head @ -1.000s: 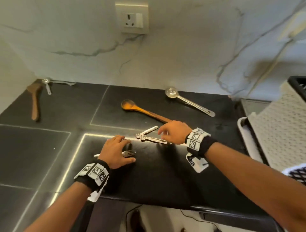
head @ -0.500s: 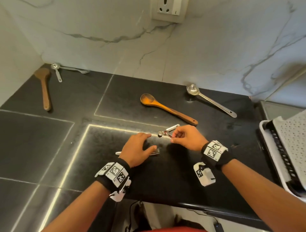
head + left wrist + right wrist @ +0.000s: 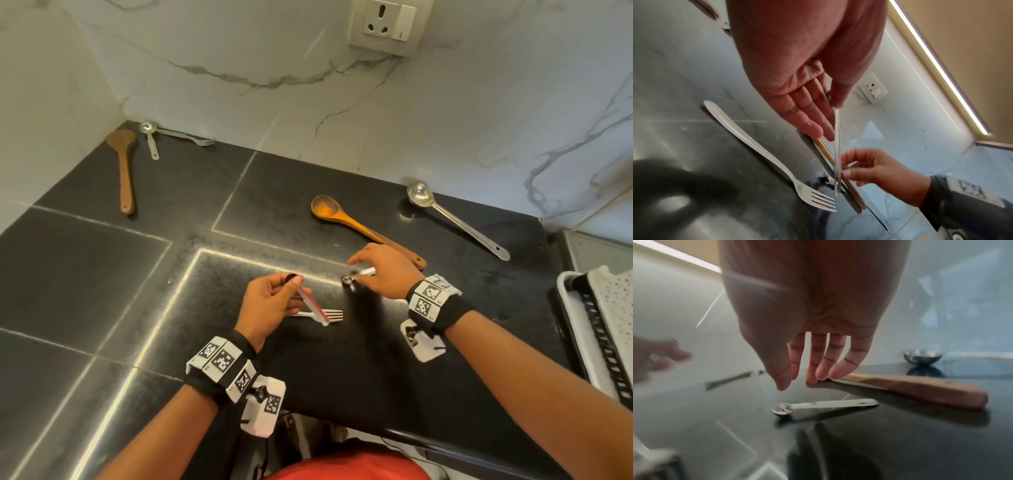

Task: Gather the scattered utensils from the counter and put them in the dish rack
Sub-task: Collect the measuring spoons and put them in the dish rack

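**Gathering utensils: one small spoon lifted, the others lying on the table**

At the far left of the dark table, by the wall corner, a wooden spatula lies with its blade toward the wall. Just beside it are a small steel spoon and a back fork.

Nearer the front edge, the left hand is raised off the table and pinches a measuring spoon between thumb and fingers. Its bowl is up by the fingertips and its flat handle slants down to the right. In the left wrist view the handle shows edge-on, gripped at the top by the thumb. Under it a fork lies flat on the table, tines pointing right.

To the right, the right hand hovers low with its fingers loosely spread and holds nothing. A second measuring spoon lies on the table just below it. Its fingertips are at the handle of a wooden spoon, but I cannot tell whether they touch it.

Farther right a steel ladle lies with its bowl near the wall. The dish rack stands at the right edge, well apart from all the utensils.
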A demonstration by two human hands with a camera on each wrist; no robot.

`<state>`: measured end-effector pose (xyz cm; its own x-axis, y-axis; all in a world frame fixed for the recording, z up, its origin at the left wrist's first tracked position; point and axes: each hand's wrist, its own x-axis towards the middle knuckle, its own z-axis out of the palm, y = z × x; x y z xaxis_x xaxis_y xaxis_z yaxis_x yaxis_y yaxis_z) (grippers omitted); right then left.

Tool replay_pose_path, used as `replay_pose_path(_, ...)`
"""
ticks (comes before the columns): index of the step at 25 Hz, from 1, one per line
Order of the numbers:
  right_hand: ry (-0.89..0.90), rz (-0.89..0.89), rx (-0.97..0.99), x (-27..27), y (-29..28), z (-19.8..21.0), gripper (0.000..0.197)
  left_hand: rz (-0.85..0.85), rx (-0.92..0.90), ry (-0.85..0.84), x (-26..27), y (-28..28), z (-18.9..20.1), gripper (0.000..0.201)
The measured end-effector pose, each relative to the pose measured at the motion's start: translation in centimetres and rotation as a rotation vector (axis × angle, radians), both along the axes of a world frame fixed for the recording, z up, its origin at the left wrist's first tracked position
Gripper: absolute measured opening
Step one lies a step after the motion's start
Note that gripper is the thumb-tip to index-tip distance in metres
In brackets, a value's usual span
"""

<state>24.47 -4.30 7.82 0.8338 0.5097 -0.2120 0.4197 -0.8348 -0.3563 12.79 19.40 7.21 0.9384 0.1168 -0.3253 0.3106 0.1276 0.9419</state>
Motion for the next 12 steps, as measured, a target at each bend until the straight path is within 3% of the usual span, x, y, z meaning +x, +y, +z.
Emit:
replay_pose_path(3,-0.009,0.124,-0.257,2.1,-1.6,-0.7,0.027,0.055,-0.002,0.026,-1.2,1.1,-0.1,0.02)
replay_pose_path(6,0.121,0.13,-0.227,2.4,-1.7,-0.8,0.013,0.118,-0.028,0.055,-1.6,1.0,-0.1,0.018)
replay_pose_path(8,0.224,0.105,-0.054,1.9,-0.9,-0.6,0.013,0.157,-0.057,0.07,-1.7,0.5,-0.1,0.017)
replay_pose_path(12,0.363,0.006,0.508,-1.4,3.4,0.6,0.012,0.23,-0.141,0.076,-1.6,-0.8,-0.1,0.019)
